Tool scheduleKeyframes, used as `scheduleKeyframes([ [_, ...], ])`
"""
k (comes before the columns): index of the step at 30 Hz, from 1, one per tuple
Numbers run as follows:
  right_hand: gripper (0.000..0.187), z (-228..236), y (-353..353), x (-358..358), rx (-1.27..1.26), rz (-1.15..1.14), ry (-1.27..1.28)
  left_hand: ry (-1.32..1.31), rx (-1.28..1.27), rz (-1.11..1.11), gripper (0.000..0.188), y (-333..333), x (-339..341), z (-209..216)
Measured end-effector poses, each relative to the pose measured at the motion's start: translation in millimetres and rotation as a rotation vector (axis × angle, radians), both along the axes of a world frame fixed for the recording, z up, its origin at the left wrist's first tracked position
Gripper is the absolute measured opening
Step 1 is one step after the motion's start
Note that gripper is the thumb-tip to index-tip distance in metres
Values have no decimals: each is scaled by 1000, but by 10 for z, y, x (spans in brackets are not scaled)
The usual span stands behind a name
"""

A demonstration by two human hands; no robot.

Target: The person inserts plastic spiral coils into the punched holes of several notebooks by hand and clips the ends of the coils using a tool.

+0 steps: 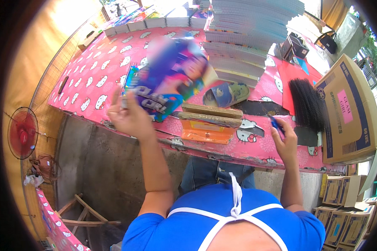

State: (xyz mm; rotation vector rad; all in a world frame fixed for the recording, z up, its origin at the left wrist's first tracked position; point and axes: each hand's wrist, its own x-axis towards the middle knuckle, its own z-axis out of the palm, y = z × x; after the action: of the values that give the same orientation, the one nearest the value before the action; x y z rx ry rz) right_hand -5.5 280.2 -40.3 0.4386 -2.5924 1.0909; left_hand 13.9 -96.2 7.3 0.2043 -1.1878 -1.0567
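Looks like the notebook-binding stage: left hand pinches a glossy blue-purple cartoon notebook cover, lifted above the pink patterned table. Right hand is closed around a small blue tool. Next it probably needs lining up carefully on the wooden block jig.

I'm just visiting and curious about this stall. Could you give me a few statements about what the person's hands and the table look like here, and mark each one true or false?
1. The left hand holds a colourful notebook. True.
2. The right hand holds a red pair of scissors. False: it holds a small blue pen-like thing.
3. The table cover is plain green. False: it is pink with white cartoon cats.
4. A tall stack of notebooks stands on the table. True.
5. A black bundle of spiral bindings lies beside a cardboard box. True.
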Motion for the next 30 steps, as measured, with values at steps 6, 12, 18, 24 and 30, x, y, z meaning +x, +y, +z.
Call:
scheduleKeyframes([
  [6,40,-262,488,-139,426,-132,159,-783,50,542,30,-1035,-32,-600],
  [12,41,1224,-97,-1033,190,14,699,-831,69,597,38,-791,-62,-438],
  [18,41,2523,-803,-1960,389,91,1097,-349,-28,-173,46,130,-35,-87],
  [24,29,2470,-1018,-2266,408,141,938,-301,192,-731,45,597,-86,-105],
  [30,21,2631,-974,-2330,380,226,816,-263,331,-864,42,703,-215,-117],
])
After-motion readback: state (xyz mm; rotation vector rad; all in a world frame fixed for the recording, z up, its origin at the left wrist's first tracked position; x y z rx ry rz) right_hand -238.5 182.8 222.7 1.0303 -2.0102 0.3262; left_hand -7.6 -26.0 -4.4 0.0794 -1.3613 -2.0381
